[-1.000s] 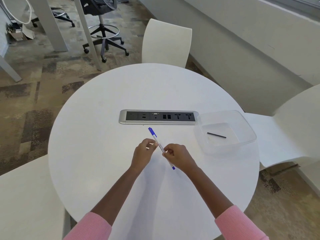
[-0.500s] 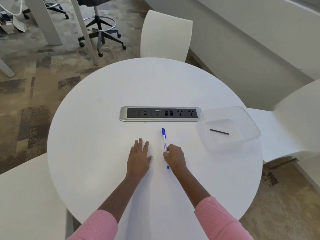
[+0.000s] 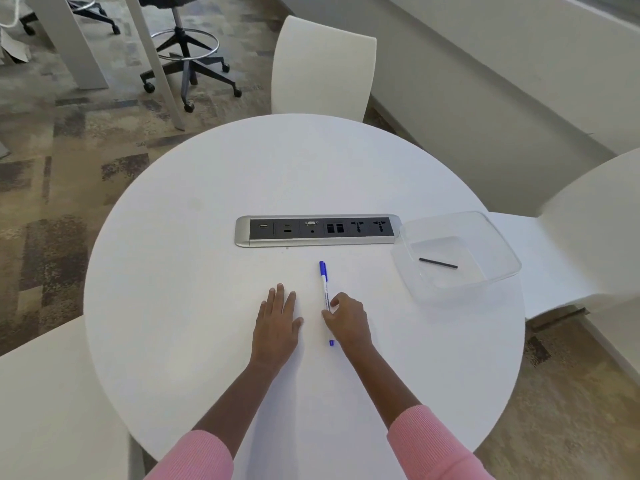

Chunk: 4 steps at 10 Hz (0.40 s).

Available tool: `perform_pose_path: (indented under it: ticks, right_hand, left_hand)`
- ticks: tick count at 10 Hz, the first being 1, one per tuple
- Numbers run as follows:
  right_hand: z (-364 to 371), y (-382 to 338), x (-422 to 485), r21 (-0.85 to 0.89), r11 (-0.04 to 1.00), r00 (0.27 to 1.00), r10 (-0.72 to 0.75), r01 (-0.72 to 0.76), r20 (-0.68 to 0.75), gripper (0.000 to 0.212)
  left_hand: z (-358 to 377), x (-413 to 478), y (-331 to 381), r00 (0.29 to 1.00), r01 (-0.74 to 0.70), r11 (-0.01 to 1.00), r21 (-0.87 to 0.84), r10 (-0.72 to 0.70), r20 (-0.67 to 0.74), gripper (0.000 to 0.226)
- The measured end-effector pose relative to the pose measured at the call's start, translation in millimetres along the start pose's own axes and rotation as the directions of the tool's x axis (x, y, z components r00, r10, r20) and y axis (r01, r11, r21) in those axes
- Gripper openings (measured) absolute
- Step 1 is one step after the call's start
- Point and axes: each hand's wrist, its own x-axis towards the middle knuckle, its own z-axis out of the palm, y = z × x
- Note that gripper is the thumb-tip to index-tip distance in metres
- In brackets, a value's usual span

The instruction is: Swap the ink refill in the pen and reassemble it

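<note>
Pen [image 3: 325, 296] lies mid-table, right hand [image 3: 347, 320] pinching its barrel, left hand [image 3: 278, 320] flat and empty; loosely held, it could roll.

The table [image 3: 207, 271] is plain white. The pen [image 3: 325, 292] has a white barrel with a blue cap and blue tip. The socket strip [image 3: 317, 231] is silver with a black face. The tub [image 3: 498, 247] is clear, holding a black stick [image 3: 438, 263]. Sleeves [image 3: 436, 445] are pink; the carpet [image 3: 52, 150] is mottled brown, grey and beige patches.
</note>
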Motion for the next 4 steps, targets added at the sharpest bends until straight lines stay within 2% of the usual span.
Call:
perform_pose_path:
  ticks: [2, 4]
  right_hand:
    - [-10, 9, 7, -0.007, 0.999, 0.998, -0.044, 0.044, -0.048, 0.025]
    - [-20, 26, 16, -0.187, 0.962, 0.961, -0.229, 0.198, -0.157, 0.031]
  left_hand:
    - [-2, 5, -2, 0.999, 0.010, 1.000, -0.022, -0.010, -0.032, 0.054]
    - [-1, 11, -2, 0.994, 0.029, 0.999, -0.034, -0.032, -0.106, 0.056]
